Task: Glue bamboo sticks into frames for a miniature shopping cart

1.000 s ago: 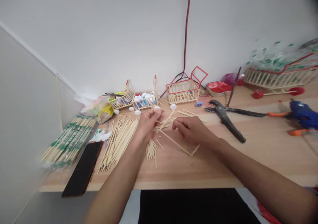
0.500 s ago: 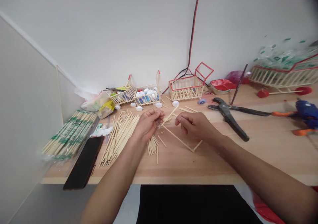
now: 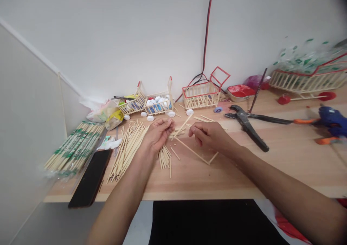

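Note:
A frame of thin bamboo sticks [image 3: 192, 150], joined at corners, lies on the table between my hands, part of it hidden under my right hand. My left hand [image 3: 158, 134] is just left of the frame's near corner, thumb and fingertips pinched together; whatever they hold, if anything, is too small to make out. My right hand [image 3: 207, 133] hovers over the frame with its fingers curled inward, and their tips are partly hidden. Short cut sticks [image 3: 164, 157] lie beneath and beside my left hand.
Loose sticks [image 3: 127, 151], packaged sticks [image 3: 76, 143] and a phone [image 3: 90, 178] lie left. Small stick carts [image 3: 202, 96] stand along the wall. To the right are a red paint dish [image 3: 240, 92], black cutters [image 3: 248, 127], a blue glue gun [image 3: 332, 120] and a larger cart [image 3: 306, 82].
My left hand has drawn slightly left, away from the frame's corner. My right hand keeps nearly the same pose. The whole view has shifted a little.

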`<act>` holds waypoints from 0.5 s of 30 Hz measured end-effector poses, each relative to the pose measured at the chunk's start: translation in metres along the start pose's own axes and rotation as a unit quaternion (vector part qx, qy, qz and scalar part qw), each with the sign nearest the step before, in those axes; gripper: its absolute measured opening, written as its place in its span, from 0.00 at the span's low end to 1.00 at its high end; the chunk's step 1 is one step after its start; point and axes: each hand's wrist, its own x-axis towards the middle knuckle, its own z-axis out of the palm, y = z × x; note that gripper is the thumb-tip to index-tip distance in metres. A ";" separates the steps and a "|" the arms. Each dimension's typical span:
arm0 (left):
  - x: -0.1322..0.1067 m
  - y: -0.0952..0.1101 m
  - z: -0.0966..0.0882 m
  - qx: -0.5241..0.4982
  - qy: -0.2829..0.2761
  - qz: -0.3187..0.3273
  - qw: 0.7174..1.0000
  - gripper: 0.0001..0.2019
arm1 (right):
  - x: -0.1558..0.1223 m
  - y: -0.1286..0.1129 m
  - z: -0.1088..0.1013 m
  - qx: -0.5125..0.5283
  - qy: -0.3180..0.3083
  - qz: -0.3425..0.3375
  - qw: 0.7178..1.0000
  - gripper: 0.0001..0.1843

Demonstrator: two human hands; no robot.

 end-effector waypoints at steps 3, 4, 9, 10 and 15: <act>0.001 0.002 0.000 -0.008 -0.007 0.001 1.000 0.08 | 0.000 0.002 0.000 -0.001 -0.001 0.004 1.000 0.16; 0.000 0.002 0.001 -0.011 -0.013 0.000 1.000 0.08 | 0.000 0.002 0.000 -0.002 -0.001 0.004 1.000 0.16; 0.000 0.003 0.003 -0.004 -0.023 -0.002 1.000 0.09 | 0.000 0.002 0.000 -0.006 -0.003 0.002 1.000 0.16; 0.000 0.003 0.003 -0.002 -0.024 0.000 1.000 0.09 | 0.000 0.001 0.000 -0.006 -0.003 0.003 1.000 0.16; 0.000 0.002 0.001 0.019 -0.043 0.022 0.999 0.11 | 0.000 -0.001 0.000 0.002 -0.005 0.005 1.000 0.16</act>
